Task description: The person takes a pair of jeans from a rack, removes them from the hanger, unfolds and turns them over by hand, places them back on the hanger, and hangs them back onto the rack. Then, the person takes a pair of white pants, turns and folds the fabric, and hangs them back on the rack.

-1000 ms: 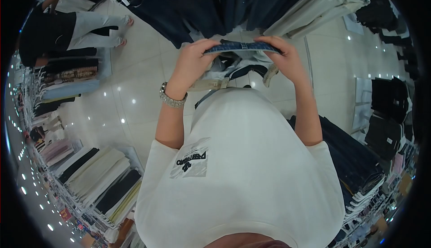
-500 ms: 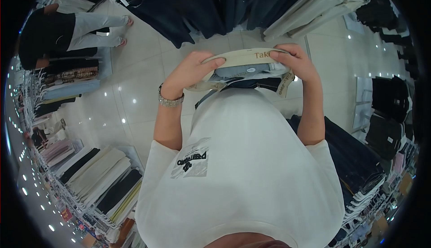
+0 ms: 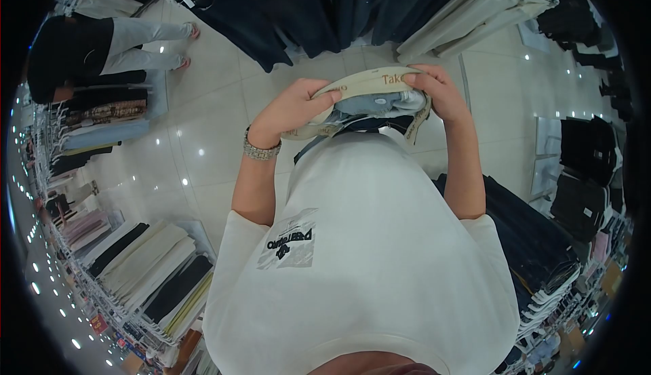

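Note:
Both hands hold the waistband of a pair of blue denim trousers (image 3: 369,104) in front of my body. Its inner side (image 3: 363,85) is a cream band with brown lettering that begins "Take". My left hand (image 3: 298,109) grips the left side, thumb inside the band, and wears a metal watch (image 3: 262,150) at the wrist. The right side is pinched by my right hand (image 3: 441,91), with its thumb over the lettering. Between them the waist gapes, showing light blue cloth and a small pale oval mark. Most of the garment below is hidden by my white T-shirt (image 3: 386,232).
Dark jeans (image 3: 285,15) and pale trousers (image 3: 454,12) hang on a rack just ahead. Folded or hung trousers (image 3: 149,256) line the lower left, and dark jeans (image 3: 522,236) the lower right. A person in a black top (image 3: 71,60) stands at upper left.
The right hand has shifted slightly left, toward the left hand. The far side of the waistband now bows upward more, and more lettering shows near my left thumb.

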The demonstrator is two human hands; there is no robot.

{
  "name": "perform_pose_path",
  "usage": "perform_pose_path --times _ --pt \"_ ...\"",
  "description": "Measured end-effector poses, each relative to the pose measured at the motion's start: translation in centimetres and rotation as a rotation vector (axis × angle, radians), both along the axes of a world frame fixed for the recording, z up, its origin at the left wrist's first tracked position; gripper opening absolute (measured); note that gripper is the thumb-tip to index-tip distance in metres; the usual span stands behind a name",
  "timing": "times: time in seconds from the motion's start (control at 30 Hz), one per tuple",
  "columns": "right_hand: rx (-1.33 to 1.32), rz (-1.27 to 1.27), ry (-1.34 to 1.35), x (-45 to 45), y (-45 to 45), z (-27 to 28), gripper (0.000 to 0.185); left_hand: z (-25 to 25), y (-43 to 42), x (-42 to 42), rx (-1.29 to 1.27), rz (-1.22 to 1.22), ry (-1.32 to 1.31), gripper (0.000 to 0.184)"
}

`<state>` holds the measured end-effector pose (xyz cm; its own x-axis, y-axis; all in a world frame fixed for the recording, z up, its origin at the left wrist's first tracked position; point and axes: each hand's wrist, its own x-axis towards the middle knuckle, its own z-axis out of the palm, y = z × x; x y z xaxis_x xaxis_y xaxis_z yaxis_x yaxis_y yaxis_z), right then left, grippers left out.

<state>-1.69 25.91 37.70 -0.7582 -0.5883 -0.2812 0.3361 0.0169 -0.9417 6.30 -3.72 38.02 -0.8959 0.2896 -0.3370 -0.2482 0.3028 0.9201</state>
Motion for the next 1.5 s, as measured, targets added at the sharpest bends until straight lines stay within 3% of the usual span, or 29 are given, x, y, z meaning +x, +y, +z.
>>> perform_pose_path --times 0.23,0.33,0.43,0.63,0.73,0.83,0.93,1.03,1.13,1.23,1.33,1.43,1.5 --pt "-0.028 -0.018 0.034 0.0 -0.3 -0.1 0.026 0.3 -0.2 0.1 0.027 0.014 0.031 0.028" --pt "0.053 -0.075 0.105 0.5 -1.4 1.0 0.021 -0.3 0.0 -0.2 -0.177 0.010 0.267 0.029" --pt "0.078 -0.077 0.125 0.7 -1.9 1.6 0.020 -1.3 0.7 0.0 -0.271 0.098 0.331 0.023" --pt "0.186 0.007 0.191 0.9 -1.7 2.1 0.022 -7.9 1.2 0.0 -0.471 0.170 0.520 0.025" --pt "0.142 -0.011 0.183 1.1 -1.5 2.0 0.022 -9.5 1.5 0.5 -0.590 0.243 0.767 0.026" --pt "0.134 -0.068 0.232 1.6 -1.2 2.8 0.021 -9.9 2.2 0.8 -0.627 0.406 0.838 0.033" --pt "0.138 -0.071 0.268 1.9 -0.5 3.4 0.020 -12.1 3.4 1.3 -0.358 0.602 0.577 0.037" --pt "0.117 -0.072 0.269 2.2 -0.5 4.0 0.021 -14.5 2.0 1.5 -0.307 0.412 0.136 0.037" --pt "0.134 -0.142 0.280 2.3 -0.3 4.0 0.021 -14.3 1.2 1.5 -0.333 0.414 -0.037 0.034" --pt "0.175 -0.198 0.273 1.8 1.5 3.4 0.021 -17.0 -0.1 1.5 -0.264 0.674 0.196 0.029" --pt "0.280 -0.105 0.439 1.6 3.1 2.3 0.019 -17.7 -2.4 1.5 -0.079 0.797 0.111 0.028" --pt "0.388 -0.116 0.566 1.7 3.8 1.2 0.023 -18.9 -4.4 1.5 -0.096 0.957 0.175 0.023" --pt "0.449 -0.287 0.644 1.5 3.7 -0.9 0.029 -18.8 -4.5 1.9 -0.118 0.983 0.266 0.020"
